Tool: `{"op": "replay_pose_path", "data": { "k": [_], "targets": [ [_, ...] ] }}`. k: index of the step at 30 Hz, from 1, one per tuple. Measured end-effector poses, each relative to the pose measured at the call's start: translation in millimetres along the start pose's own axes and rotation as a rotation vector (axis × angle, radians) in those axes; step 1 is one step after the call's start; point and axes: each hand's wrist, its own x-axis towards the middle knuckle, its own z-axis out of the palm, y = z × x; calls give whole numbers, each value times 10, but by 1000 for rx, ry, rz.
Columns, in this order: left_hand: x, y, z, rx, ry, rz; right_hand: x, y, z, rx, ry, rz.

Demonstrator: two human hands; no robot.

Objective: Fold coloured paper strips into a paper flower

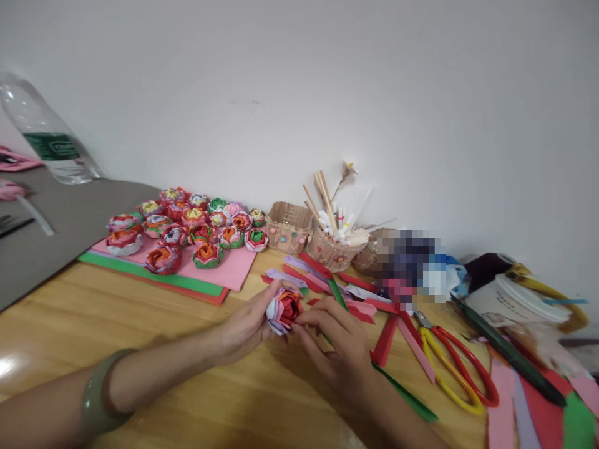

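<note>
My left hand (253, 324) is closed around a folded paper flower (283, 310) with a red and orange centre and pale lilac-white outer petals. It is held above the wooden table with its centre facing right. The fingertips of my right hand (337, 342) are pinched at the flower's right edge, touching its petals. Whether they grip one petal or only press on it is hard to see. Behind my hands lie folded paper strips (322, 279) in red, lilac, green and pink.
Many finished paper flowers (194, 217) stand on stacked coloured sheets (154, 274) at left. Wooden baskets (289, 226), one holding sticks, line the wall. Red-and-yellow scissors (453, 368), a dark green pen-like tool (512, 352) and a white tub (512, 302) lie at right. A plastic bottle (49, 140) stands far left.
</note>
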Motion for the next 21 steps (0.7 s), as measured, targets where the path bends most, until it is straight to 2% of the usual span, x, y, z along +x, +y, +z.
{"op": "replay_pose_path", "data": {
  "k": [5, 7, 10, 12, 17, 21],
  "targets": [
    [-4, -41, -6, 100, 31, 57, -27, -29, 28, -277, 86, -189],
    [-4, -49, -3, 82, 36, 52, -21, -38, 18, -262, 78, -146],
    [2, -47, 12, 46, 40, 42, 14, -34, -12, -98, 24, 52],
    [5, -40, 24, 46, 53, 43, 37, -19, -27, -10, -26, 96],
    [2, -38, 18, 49, 58, 23, 32, 27, -21, 16, -50, 59],
    [1, -52, -9, 69, 17, 0, -22, 40, -10, -242, -14, -94]
  ]
}}
